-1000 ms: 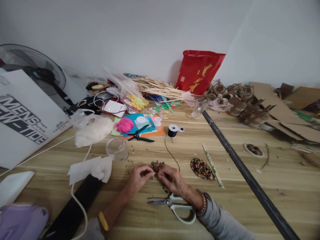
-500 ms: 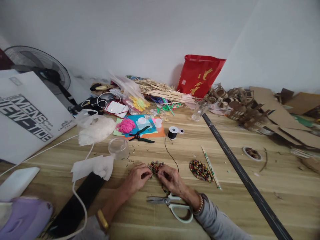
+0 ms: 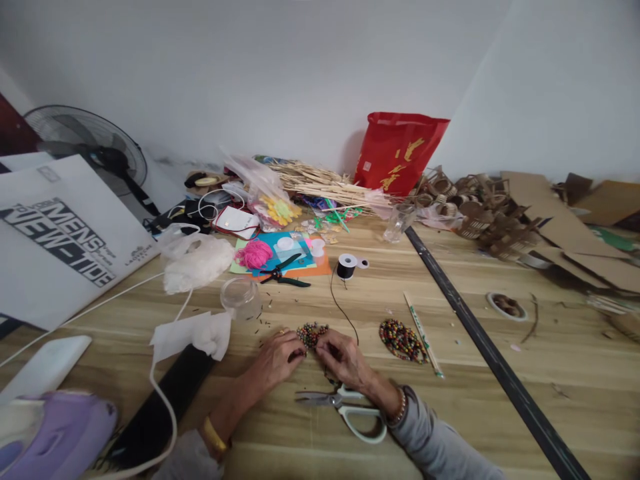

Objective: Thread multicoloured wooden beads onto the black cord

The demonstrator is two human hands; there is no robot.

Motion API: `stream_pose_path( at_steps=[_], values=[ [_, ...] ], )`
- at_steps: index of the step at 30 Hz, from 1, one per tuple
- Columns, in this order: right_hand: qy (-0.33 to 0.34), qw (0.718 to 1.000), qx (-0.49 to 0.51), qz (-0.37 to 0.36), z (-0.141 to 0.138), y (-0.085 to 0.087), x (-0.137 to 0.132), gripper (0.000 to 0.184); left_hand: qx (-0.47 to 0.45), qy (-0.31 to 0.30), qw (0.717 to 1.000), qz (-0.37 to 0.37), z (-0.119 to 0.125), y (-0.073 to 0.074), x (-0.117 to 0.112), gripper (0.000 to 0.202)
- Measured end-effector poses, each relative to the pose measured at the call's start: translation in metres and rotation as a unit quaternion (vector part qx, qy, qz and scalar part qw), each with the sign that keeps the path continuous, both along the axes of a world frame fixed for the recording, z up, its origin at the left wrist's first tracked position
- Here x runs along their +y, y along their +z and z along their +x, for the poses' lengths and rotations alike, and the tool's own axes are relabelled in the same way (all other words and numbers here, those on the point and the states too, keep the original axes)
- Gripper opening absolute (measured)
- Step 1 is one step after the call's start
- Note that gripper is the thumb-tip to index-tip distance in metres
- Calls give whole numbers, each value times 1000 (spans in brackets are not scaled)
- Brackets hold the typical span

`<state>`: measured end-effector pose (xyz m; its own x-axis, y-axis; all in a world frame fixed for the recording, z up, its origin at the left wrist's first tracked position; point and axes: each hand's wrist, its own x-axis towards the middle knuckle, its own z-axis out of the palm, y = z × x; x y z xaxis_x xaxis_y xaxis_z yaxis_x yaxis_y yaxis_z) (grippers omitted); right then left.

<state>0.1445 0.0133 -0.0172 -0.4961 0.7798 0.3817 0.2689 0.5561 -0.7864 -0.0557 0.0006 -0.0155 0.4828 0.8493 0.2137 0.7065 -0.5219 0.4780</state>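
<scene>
Both my hands rest on the wooden table (image 3: 490,407) with fingertips pinched together at a small beaded piece (image 3: 311,333) of multicoloured beads. My left hand (image 3: 278,356) grips its left edge and my right hand (image 3: 344,358) its right edge. A thin black cord (image 3: 341,308) runs from my right hand up to a black spool (image 3: 345,265). A second, flat oval beaded piece (image 3: 401,340) lies just right of my right hand. White-handled scissors (image 3: 346,412) lie under my right wrist.
A clear plastic cup (image 3: 242,297) lies on its side, with white tissue (image 3: 193,334) left of my hands. Black pliers (image 3: 281,272) and pink yarn (image 3: 255,253) sit on coloured paper. A long black bar (image 3: 480,347) crosses the table. Behind are a red bag (image 3: 400,150), cardboard pieces (image 3: 505,210) and a fan (image 3: 90,143).
Both hands stay pinched on the small beaded piece with only slight finger movement. The view has shifted a little, sliding the scene to the right.
</scene>
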Motion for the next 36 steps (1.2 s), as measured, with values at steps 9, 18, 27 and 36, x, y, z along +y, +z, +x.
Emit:
stream_pose_path(
  at_steps=[9, 18, 27, 36],
  values=[
    [0, 1000, -4, 6, 1, 1, 0, 15, -6, -13, 1000, 25, 2, 2, 0, 10],
    [4, 1000, 1, 20, 0, 0, 1, 15, 29, -21, 997, 67, 4, 4, -1, 13],
    [-6, 1000, -1, 24, 0, -3, 2, 11, 54, -33, 994, 92, 5, 7, -2, 18],
    [-16, 999, -10, 27, 0, 1, 2, 11, 22, -33, 994, 105, 4, -1, 2, 14]
  ],
)
